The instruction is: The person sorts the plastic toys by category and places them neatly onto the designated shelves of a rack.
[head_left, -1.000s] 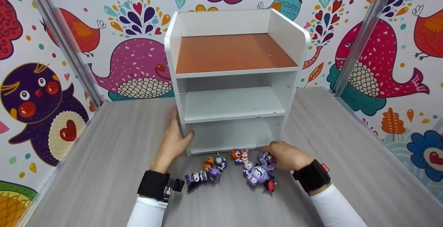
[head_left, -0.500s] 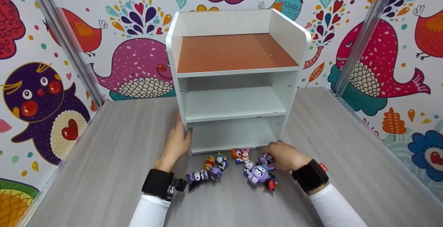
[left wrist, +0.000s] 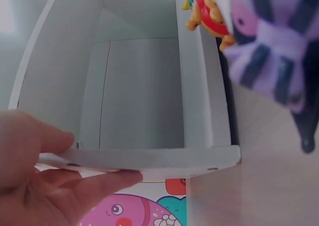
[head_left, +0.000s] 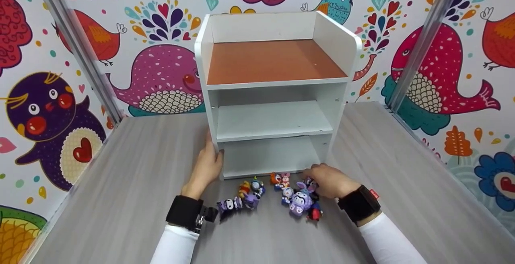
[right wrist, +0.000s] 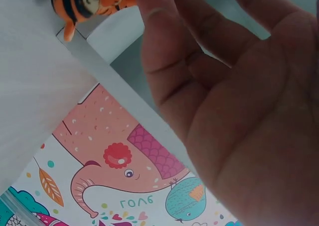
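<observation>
We see one white shelf (head_left: pixel 277 60) with a brown top and two open levels below it, on the grey table (head_left: pixel 153 167), its back toward the table's far edge. Our two hands are well apart. The left hand (head_left: pixel 203 169) is clamped on the shelf's side panel facing the table's left edge, thumb on one face and fingers on the other. The right hand (head_left: pixel 332 181), fingers bent, is at the shelf's lower front corner nearer the table's right edge; we cannot tell whether it pinches anything. We count about ten toy figures in front of the shelf. Four gather toward the table's left edge: a bear (head_left: pixel 243 189), a teal figure (head_left: pixel 256 185), a purple figure (head_left: pixel 250 201) and a striped figure (head_left: pixel 229 205). Six are toward its right edge: a tiger (head_left: pixel 276 178), a pink pig (head_left: pixel 285 179), a white-and-blue figure (head_left: pixel 287 195), a purple rabbit (head_left: pixel 300 203), a red figure (head_left: pixel 315 213), and a dark figure (head_left: pixel 310 184) just beside the right hand, partly hidden.
</observation>
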Demonstrator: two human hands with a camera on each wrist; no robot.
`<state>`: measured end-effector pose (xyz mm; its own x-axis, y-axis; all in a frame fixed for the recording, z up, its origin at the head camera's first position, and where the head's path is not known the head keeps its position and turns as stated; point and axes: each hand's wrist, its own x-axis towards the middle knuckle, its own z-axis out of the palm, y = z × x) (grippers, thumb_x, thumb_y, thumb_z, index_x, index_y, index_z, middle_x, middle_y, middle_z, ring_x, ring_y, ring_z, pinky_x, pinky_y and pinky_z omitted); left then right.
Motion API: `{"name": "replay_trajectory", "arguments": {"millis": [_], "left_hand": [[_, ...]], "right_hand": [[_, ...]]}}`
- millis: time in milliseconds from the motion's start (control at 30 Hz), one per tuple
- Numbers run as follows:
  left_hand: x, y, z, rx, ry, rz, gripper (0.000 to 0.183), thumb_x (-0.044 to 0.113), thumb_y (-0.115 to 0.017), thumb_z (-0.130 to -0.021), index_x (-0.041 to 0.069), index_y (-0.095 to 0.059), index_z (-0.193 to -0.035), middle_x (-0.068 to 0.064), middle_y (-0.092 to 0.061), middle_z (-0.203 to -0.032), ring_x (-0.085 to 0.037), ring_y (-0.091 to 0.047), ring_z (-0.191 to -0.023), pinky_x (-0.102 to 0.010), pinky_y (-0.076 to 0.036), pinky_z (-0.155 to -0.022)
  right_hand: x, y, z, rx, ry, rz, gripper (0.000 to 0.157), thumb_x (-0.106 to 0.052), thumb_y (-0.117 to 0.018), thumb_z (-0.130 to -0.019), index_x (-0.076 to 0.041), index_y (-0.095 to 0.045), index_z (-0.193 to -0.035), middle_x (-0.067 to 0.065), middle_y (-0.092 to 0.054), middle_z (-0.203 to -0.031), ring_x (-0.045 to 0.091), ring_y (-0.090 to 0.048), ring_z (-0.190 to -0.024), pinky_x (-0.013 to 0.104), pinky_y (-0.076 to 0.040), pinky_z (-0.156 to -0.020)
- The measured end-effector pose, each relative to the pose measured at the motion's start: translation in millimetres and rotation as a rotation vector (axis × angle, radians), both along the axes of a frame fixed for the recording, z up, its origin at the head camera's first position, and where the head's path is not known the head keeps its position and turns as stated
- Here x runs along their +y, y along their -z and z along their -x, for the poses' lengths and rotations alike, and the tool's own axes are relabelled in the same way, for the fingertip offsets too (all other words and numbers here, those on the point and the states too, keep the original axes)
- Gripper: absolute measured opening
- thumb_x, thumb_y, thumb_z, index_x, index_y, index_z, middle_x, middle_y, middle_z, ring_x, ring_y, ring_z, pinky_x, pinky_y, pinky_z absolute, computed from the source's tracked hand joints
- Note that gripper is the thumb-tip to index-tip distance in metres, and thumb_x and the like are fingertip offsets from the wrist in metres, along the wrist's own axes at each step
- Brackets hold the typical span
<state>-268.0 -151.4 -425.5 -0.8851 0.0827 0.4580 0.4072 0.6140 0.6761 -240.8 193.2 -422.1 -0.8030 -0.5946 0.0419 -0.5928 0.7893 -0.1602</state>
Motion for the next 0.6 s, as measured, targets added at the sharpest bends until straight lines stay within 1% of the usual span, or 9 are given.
{"name": "replay_trajectory", "arguments": {"millis": [133,267,467,600], "left_hand": [[0.2,-0.5,0.0,0.011,-0.009,0.03,0.069,-0.006,-0.051,-0.096,-0.009,-0.013,-0.154,-0.045,-0.056,-0.124,-0.053,-0.065,-0.102,-0.06,-0.054,-0.084],[0.4,-1.5,-1.0,0.004,-0.024,0.062,0.067,-0.004,-0.051,-0.097,-0.011,-0.014,-0.153,-0.043,-0.058,-0.122,-0.053,-0.065,-0.103,-0.06,-0.053,-0.084],[1.4,-2.4,-0.9,0.005,-0.024,0.053,0.067,-0.003,-0.051,-0.097,-0.011,-0.015,-0.153,-0.043,-0.057,-0.123,-0.054,-0.064,-0.104,-0.061,-0.053,-0.086],[1.2,-2.4,-0.9,0.018,-0.022,0.056,0.067,-0.003,-0.052,-0.097,-0.012,-0.016,-0.152,-0.044,-0.058,-0.122,-0.054,-0.064,-0.103,-0.062,-0.052,-0.086]], "right_hand": [[-1.4,0.7,0.8,-0.035,0.016,0.003,0.045,0.011,-0.072,-0.07,-0.006,-0.07,-0.112,0.012,-0.066,-0.097,0.029,-0.061,-0.088,0.046,-0.053,-0.079],[-2.6,1.0,0.6,-0.083,0.025,0.021,0.047,0.013,-0.07,-0.071,-0.009,-0.07,-0.112,0.01,-0.064,-0.099,0.024,-0.059,-0.089,0.041,-0.053,-0.077],[-4.9,2.2,0.5,-0.138,0.04,0.025,0.053,0.014,-0.071,-0.071,-0.007,-0.069,-0.12,0.011,-0.061,-0.102,0.021,-0.058,-0.088,0.039,-0.054,-0.076],[-4.9,3.5,1.4,-0.152,0.06,0.019,0.054,0.013,-0.074,-0.068,-0.007,-0.07,-0.118,0.012,-0.059,-0.104,0.02,-0.058,-0.084,0.038,-0.054,-0.074]]}}
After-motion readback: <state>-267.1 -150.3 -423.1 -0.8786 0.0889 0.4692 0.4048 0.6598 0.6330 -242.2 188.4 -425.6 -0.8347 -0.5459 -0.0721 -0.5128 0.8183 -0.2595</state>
